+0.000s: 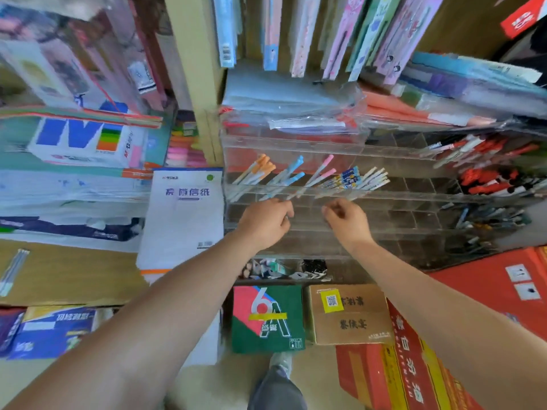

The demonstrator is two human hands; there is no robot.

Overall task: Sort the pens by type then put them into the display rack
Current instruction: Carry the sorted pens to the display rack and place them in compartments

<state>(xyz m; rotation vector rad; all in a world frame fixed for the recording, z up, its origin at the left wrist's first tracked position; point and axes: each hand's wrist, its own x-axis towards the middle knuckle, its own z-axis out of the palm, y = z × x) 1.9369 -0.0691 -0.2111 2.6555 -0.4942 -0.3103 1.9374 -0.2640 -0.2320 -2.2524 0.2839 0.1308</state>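
The clear display rack (411, 187) stands straight ahead of both your hands, its stepped rows of compartments running from beyond your left hand (265, 221) far out past your right hand (347, 221). The compartments directly behind and below your knuckles look bare, and so do those just right of your right hand. Further right, red and black pens (488, 179) fill the rack's end. A red carton (503, 288) lies below and right of your right wrist; a white paper pad (183, 217) hangs just left of your left hand, close against the rack's left edge. Under your forearms sit a green box (266, 318) and a brown box (349, 313), side by side. Both arms reach forward, near each other, palms down, fingers curled at the lip of the filled row. Blur hides whether either hand pinches a pen, so you cannot tell. Just above your left fingertips slant orange-capped pens (260, 170) and blue-capped pens (291, 173); between your hands, pink-capped pens (322, 171); above your right fingers, blue-patterned pens (344, 179) and white pens (374, 177)
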